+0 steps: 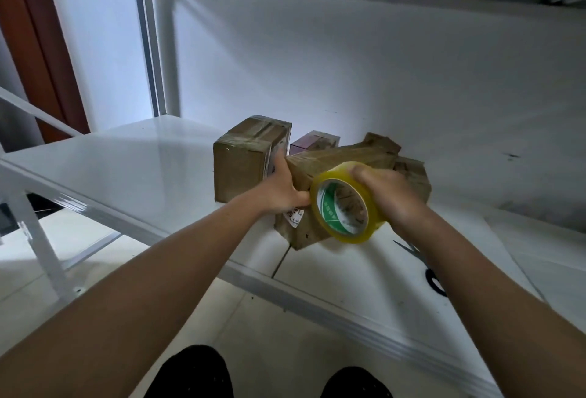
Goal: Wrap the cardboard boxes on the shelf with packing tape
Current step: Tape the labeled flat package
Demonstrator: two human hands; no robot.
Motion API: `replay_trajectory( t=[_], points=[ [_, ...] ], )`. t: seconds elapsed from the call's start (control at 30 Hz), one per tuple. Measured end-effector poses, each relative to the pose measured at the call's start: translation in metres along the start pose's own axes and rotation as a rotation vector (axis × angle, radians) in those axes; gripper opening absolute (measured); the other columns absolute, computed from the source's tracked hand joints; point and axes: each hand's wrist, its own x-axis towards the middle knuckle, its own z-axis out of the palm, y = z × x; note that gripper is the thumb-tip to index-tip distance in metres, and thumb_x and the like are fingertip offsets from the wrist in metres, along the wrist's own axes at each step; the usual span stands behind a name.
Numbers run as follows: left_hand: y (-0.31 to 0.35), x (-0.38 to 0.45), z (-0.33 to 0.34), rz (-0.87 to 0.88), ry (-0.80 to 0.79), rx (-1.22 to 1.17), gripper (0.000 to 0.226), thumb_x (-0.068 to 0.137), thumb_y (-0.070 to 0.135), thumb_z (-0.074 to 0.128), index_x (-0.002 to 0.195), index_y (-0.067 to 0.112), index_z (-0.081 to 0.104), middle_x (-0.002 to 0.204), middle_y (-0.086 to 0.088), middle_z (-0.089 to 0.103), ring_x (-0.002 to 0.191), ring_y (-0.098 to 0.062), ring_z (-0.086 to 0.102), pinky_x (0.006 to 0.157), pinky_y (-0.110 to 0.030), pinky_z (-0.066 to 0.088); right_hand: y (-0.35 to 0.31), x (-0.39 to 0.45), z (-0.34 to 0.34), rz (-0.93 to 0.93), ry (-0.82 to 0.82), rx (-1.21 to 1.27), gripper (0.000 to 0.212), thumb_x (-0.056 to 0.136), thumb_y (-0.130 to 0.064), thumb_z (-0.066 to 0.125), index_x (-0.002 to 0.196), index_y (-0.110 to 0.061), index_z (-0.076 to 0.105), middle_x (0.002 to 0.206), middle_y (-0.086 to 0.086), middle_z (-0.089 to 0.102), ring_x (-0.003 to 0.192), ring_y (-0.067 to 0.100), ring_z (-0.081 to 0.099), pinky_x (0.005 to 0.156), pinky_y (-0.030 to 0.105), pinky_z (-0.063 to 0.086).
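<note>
A: At nine o'clock on the white metal shelf [133,169], standing alone: a squat brown cardboard box [244,156] already glossy with clear tape. Parked aside, probably, as finished.

B: Just to its right, at ten o'clock of the work?

A: Left hand [280,186], fingers spread along the near left side of the long brown cardboard box [342,159], thumb hooked round the front edge. Clasping it, evidently to brace it against the pull of the tape.

B: And that long box itself?

A: Dead centre of the shelf, lying at an angle, near end close to the front lip, some tape bands already across the top. Behind it, at twelve o'clock, a small purple-brown box [312,142], half hidden.

B: Further right?

A: Right hand [388,194] clenched over the top of the yellowish roll of clear packing tape with the green-and-white core [344,207], held against the box's near end, likely for laying the next band. Loose tape end not discernible.

B: Past that, at four o'clock?

A: Black-handled scissors [426,266] flat on the shelf, partly under the right forearm, handy for cutting.
</note>
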Motion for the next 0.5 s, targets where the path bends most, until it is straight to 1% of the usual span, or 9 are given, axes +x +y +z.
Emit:
replay_trajectory(
  t=[0.1,0.13,0.17,0.2,0.23,0.27,0.3,0.37,0.5],
  points=[
    [0.004,-0.006,-0.019,-0.065,-0.221,0.174,0.138,0.073,0.017,0.082,0.139,0.019,-0.039,0.156,-0.014,0.019,0.136,-0.032,0.032,0.110,-0.041,0.035,0.018,-0.002,0.000,-0.017,0.038,0.114,0.027,0.087,-0.045,0.058,0.070,-0.024,0.062,0.049,-0.018,0.063,0.049,0.002,0.060,0.044,0.017,0.044],
    [0.007,-0.009,-0.029,-0.084,-0.244,0.239,0.127,0.075,0.014,0.080,0.147,0.018,-0.025,0.153,-0.013,0.024,0.137,-0.031,0.032,0.109,-0.040,0.037,0.020,-0.002,0.001,-0.036,0.025,0.141,0.026,0.088,-0.042,0.058,0.071,-0.023,0.062,0.050,-0.018,0.063,0.047,0.001,0.061,0.042,0.015,0.044],
    [0.013,-0.010,-0.038,-0.060,-0.211,0.264,0.099,0.079,0.013,0.075,0.150,0.016,0.007,0.145,-0.012,0.037,0.133,-0.029,0.037,0.105,-0.032,0.041,0.023,-0.001,0.004,-0.057,0.006,0.166,0.026,0.089,-0.039,0.058,0.071,-0.022,0.062,0.050,-0.017,0.064,0.046,-0.002,0.060,0.041,0.012,0.043],
    [0.020,-0.010,-0.046,-0.002,-0.124,0.255,0.055,0.084,0.015,0.068,0.132,0.016,0.039,0.127,-0.009,0.051,0.122,-0.026,0.046,0.094,-0.019,0.045,0.025,0.000,0.007,-0.072,-0.008,0.189,0.025,0.090,-0.037,0.057,0.072,-0.021,0.063,0.051,-0.015,0.065,0.046,-0.003,0.060,0.041,0.010,0.042],
    [0.029,-0.014,-0.052,0.057,-0.038,0.252,0.021,0.090,0.021,0.059,0.110,0.016,0.052,0.109,-0.006,0.057,0.109,-0.023,0.051,0.078,-0.010,0.045,0.027,0.001,0.010,-0.079,-0.013,0.207,0.025,0.090,-0.036,0.057,0.072,-0.021,0.063,0.052,-0.013,0.065,0.047,-0.002,0.061,0.041,0.010,0.043],
    [0.037,-0.015,-0.054,0.114,0.032,0.238,0.019,0.096,0.032,0.050,0.103,0.015,0.056,0.103,-0.006,0.058,0.103,-0.021,0.052,0.071,-0.011,0.042,0.028,0.002,0.013,-0.082,-0.009,0.223,0.024,0.090,-0.036,0.057,0.073,-0.021,0.064,0.053,-0.012,0.066,0.048,-0.001,0.061,0.042,0.011,0.044],
    [0.045,-0.016,-0.053,0.135,0.047,0.248,0.036,0.098,0.043,0.039,0.107,0.014,0.058,0.111,-0.008,0.059,0.106,-0.022,0.053,0.075,-0.017,0.041,0.030,0.002,0.016,-0.085,0.002,0.235,0.023,0.090,-0.035,0.058,0.073,-0.021,0.064,0.054,-0.011,0.066,0.050,0.000,0.062,0.044,0.011,0.045],
    [0.055,-0.014,-0.044,0.101,-0.046,0.377,0.062,0.097,0.059,0.023,0.128,0.016,0.055,0.139,-0.011,0.050,0.127,-0.025,0.046,0.096,-0.028,0.037,0.037,0.003,0.020,-0.097,0.030,0.260,0.022,0.090,-0.033,0.058,0.073,-0.021,0.063,0.054,-0.012,0.066,0.051,0.000,0.062,0.045,0.011,0.046],
    [0.064,-0.010,-0.020,0.065,-0.086,0.739,0.077,0.095,0.064,0.015,0.146,0.009,0.035,0.155,-0.017,0.026,0.144,-0.032,0.021,0.113,-0.048,0.025,0.048,0.002,0.028,-0.116,0.053,0.336,0.019,0.092,-0.028,0.058,0.075,-0.021,0.062,0.055,-0.015,0.066,0.051,-0.003,0.062,0.045,0.010,0.045]
  ],
)
